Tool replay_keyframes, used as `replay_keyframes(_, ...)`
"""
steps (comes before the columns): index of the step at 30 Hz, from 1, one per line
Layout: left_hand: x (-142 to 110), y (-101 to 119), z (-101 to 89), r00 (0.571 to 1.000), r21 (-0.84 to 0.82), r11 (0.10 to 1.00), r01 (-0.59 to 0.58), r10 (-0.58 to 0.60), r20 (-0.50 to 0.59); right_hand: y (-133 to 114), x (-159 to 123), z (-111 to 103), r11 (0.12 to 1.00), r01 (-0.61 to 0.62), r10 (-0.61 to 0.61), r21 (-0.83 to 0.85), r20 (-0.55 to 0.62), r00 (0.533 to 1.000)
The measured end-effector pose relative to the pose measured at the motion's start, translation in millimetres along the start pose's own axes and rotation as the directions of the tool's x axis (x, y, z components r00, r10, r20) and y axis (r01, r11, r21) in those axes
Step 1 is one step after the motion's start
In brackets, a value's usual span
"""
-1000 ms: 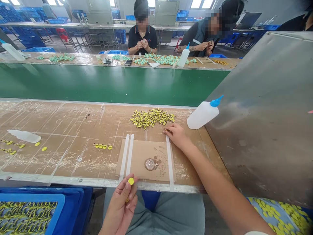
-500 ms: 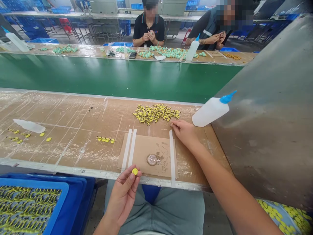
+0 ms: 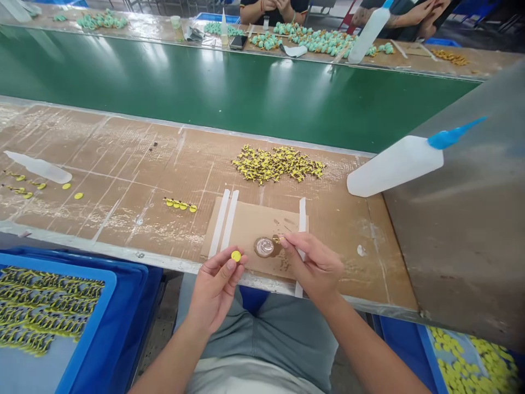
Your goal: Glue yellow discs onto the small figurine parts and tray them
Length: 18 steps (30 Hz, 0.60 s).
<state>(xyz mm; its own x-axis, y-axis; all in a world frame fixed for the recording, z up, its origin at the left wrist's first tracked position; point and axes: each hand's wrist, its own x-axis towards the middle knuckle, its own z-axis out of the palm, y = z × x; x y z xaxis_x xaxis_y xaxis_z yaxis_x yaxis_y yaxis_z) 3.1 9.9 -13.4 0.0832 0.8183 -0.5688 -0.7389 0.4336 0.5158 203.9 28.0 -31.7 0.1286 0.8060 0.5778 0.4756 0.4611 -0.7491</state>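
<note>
Pinched between thumb and forefinger of the left hand [image 3: 215,290], a round yellow disc [image 3: 235,255] lay flat, face up, at 9 o'clock from a round clear dish [image 3: 264,247], the other fingers curled together behind it. Just at the dish's rim, at about 1 o'clock, a tiny yellow-gold piece [image 3: 279,239] sat at the tips of the right hand [image 3: 315,268], too small for its shape to show. Thumb and forefinger pinched it; the remaining fingers folded inward, not spread. Whether it touched the brownish smear in the dish could not be told. Both hands worked low and close together, a fingertip hold that looked well suited to parts this small, steady and with skin kept off the smear.

Under the dish, a cardboard pad [image 3: 250,232] with brown spots, fixed by white tape strips [image 3: 302,214]. At 12 o'clock, a heap of yellow-and-black pieces [image 3: 276,164]. At 2 o'clock, a white glue bottle [image 3: 389,167] with a blue nozzle, lying tilted. Near 10 o'clock, a short row of yellow pieces [image 3: 179,205], and farther out a flat translucent bottle [image 3: 39,168]. At 8 o'clock, a blue tray [image 3: 98,290] packed with finished-looking pieces; at 4 o'clock, another blue tray [image 3: 426,350] of yellow discs. Beyond the green belt [image 3: 229,82], at 12 o'clock, mint-green pieces on a far bench [image 3: 463,63], with another person's hands [image 3: 270,5] above them.
</note>
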Motion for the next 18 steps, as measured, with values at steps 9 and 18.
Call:
replay_keyframes(9, -0.9, 1.9, -1.4, 1.0, -0.024, 0.999, 0.023, -0.022, 0.014, 1.8, -2.2, 1.2, 0.996, 0.09, -0.091, 0.008, 0.06, 0.994)
replay_keyframes(18, -0.2, 3.3, -1.1, 1.0, -0.032, 0.999, 0.03, -0.03, 0.004, 0.4, -1.3, 1.8, 0.998, 0.058, -0.058, 0.013, 0.059, 0.997)
